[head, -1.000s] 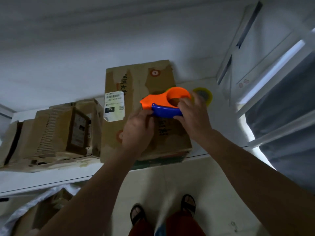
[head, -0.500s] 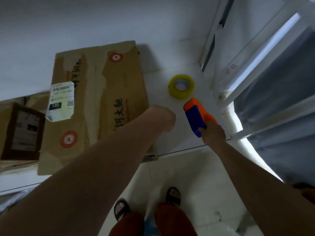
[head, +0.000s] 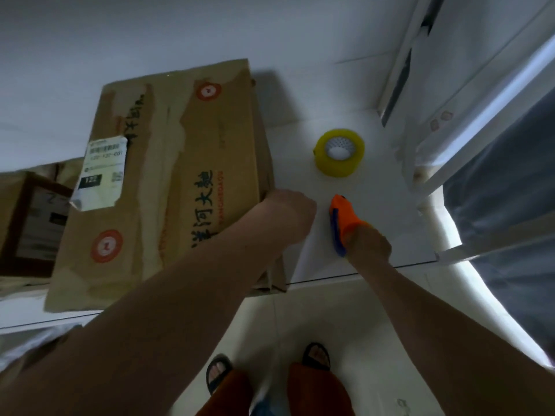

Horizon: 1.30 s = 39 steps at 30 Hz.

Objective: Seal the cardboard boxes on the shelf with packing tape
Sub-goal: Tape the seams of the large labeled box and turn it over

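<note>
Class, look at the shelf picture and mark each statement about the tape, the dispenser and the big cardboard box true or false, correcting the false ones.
1. The right hand holds the orange and blue tape dispenser. True.
2. The yellow tape roll sits on top of the big cardboard box. False: it lies on the white shelf, right of the box.
3. A white shipping label is stuck on the box. True.
4. The left hand grips the tape roll. False: it is at the box's right edge.

Dim, soft blur, daylight from right
</note>
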{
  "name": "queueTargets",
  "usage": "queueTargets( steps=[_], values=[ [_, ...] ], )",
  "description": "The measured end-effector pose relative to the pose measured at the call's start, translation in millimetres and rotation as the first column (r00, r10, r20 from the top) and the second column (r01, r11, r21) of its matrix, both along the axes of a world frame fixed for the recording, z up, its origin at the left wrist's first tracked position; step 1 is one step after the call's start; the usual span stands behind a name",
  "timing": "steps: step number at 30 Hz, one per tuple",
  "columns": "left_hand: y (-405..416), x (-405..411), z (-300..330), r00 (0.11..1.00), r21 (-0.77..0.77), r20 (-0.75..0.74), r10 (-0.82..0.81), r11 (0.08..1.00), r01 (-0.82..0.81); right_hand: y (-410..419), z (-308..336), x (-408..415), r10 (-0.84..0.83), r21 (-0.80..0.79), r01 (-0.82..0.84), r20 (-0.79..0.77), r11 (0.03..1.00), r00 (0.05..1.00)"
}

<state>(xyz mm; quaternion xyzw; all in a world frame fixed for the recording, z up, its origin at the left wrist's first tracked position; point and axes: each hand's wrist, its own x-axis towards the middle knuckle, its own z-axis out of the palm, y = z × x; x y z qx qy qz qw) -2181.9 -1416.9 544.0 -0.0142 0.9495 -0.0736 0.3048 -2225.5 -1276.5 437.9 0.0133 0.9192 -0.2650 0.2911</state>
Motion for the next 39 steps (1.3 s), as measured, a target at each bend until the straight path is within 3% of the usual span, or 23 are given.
queueTargets(
  steps=[2, 4, 7, 9, 10, 14, 16, 18, 20, 22, 27, 35, 39],
  values=[
    [-0.3, 6.3, 4.3, 0.985, 0.043, -0.172, -0.026, 0.998, 0.034, -9.1, 16.5, 3.5, 0.044, 0.076, -0.039, -0.057, 0.996, 0.997],
    [-6.0, 14.7, 17.4, 0.937, 0.051, -0.348, -0.04, 0.997, 0.062, -21.9, 35.3, 13.0, 0.201, 0.039, -0.197, -0.123, 0.98, 0.972],
    [-23.0, 41.6, 41.6, 0.82, 0.083, -0.568, 0.069, 0.996, -0.026, -45.2, 75.4, 34.5, 0.173, -0.286, -0.21, -0.152, 0.935, 0.973],
    [-42.8, 70.4, 50.8, 0.751, 0.164, -0.603, 0.267, 0.964, -0.211, -62.3, 98.9, 52.4, 0.041, -0.507, -0.084, -0.095, 0.858, 0.995],
    [-54.0, 86.4, 55.0, 0.707, 0.216, -0.599, 0.374, 0.927, -0.307, -69.8, 110.5, 62.9, 0.011, -0.539, -0.041, -0.059, 0.841, 0.998],
    [-98.4, 147.9, 66.2, 0.464, 0.356, -0.42, 0.78, 0.612, -0.706, -92.7, 142.1, 92.7, 0.028, -0.544, -0.01, 0.024, 0.839, 0.999],
    [-118.3, 174.7, 66.2, 0.269, 0.408, -0.318, 0.909, 0.387, -0.827, -100.1, 148.1, 101.6, 0.029, -0.552, 0.009, 0.06, 0.834, 0.998],
    [-132.6, 196.3, 70.4, 0.045, 0.536, -0.192, 0.98, 0.143, -0.832, -103.8, 150.2, 108.0, 0.027, -0.546, 0.019, 0.075, 0.838, 0.997],
    [-140.6, 212.6, 76.2, -0.1, 0.652, -0.062, 0.993, -0.036, -0.757, -103.8, 149.8, 110.5, 0.017, -0.547, 0.036, 0.092, 0.836, 0.996],
    [-144.4, 221.4, 81.5, -0.131, 0.71, 0.048, 0.99, -0.126, -0.693, -101.7, 148.5, 111.4, 0.006, -0.561, 0.078, 0.146, 0.824, 0.989],
    [-146.9, 238.7, 83.8, -0.111, 0.822, 0.279, 0.954, -0.297, -0.485, -94.4, 154.4, 108.1, 0.008, -0.594, 0.146, 0.25, 0.791, 0.968],
    [-128.6, 228.0, 119.2, -0.111, 0.896, 0.417, 0.902, -0.428, -0.117, -79.7, 222.6, 74.6, 0.052, -0.736, 0.095, 0.174, 0.67, 0.983],
    [-119.9, 223.8, 152.7, -0.114, 0.906, 0.419, 0.901, -0.423, -0.02, -72.6, 257.9, 62.9, 0.05, -0.767, 0.062, 0.122, 0.638, 0.991]
  ],
)
